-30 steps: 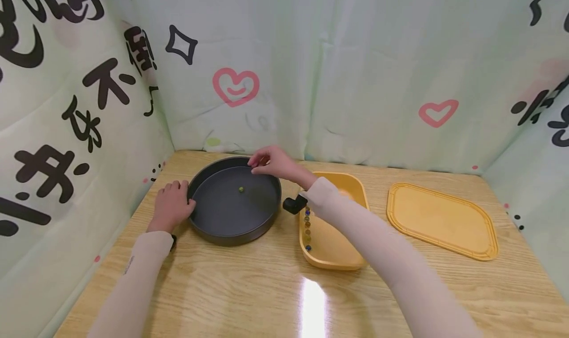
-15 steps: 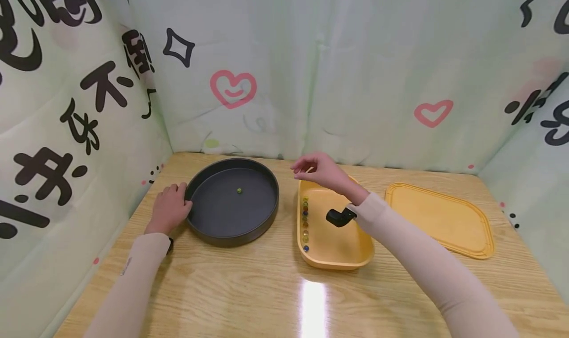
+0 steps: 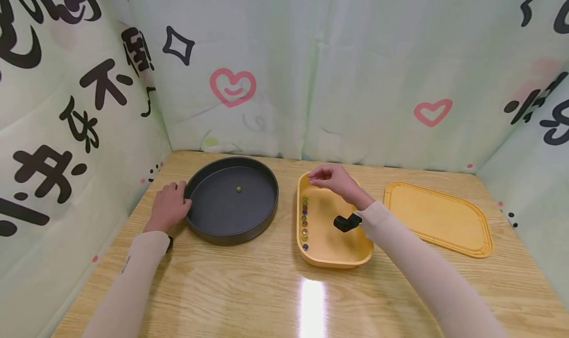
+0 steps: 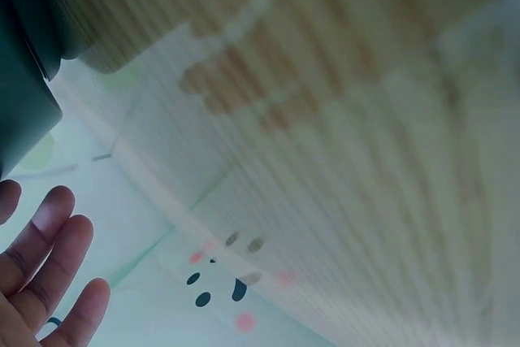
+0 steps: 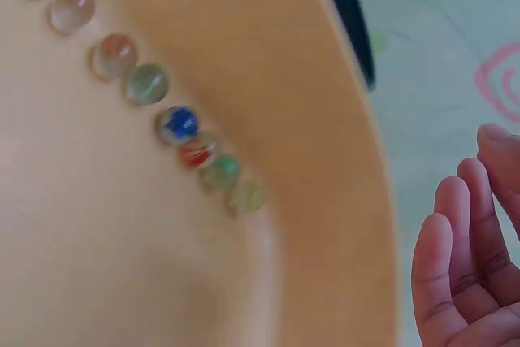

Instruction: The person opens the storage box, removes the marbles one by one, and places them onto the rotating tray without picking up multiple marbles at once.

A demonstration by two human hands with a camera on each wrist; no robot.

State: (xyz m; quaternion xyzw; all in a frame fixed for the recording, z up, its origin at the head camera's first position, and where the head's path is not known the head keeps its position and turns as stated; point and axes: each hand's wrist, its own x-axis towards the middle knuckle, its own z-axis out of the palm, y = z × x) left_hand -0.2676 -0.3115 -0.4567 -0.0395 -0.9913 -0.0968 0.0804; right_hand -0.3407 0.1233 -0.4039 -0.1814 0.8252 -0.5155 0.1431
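Observation:
A round dark pan (image 3: 231, 214) stands on the left of the table with one small greenish marble (image 3: 238, 189) in it. My left hand (image 3: 166, 207) holds its left rim, thumb over the edge; in the left wrist view the fingers (image 4: 69, 253) lie loosely beside the pan wall. Over the far end of a yellow rectangular tub (image 3: 335, 249) hovers my right hand (image 3: 335, 181), fingertips close together, with nothing visible between them. Along the tub's left wall runs a row of several glass marbles (image 3: 304, 218), among them a blue one (image 5: 179, 124).
A flat yellow lid (image 3: 437, 218) lies on the wooden table (image 3: 249, 288), right of the tub. Printed curtains (image 3: 364, 71) enclose the back and sides. A black wrist camera (image 3: 346, 223) juts from my right wrist above the tub.
My right hand has moved right from above the pan to over the tub's far end, lowering a little lately. The left hand stays at the pan, and the marble in it lies still.

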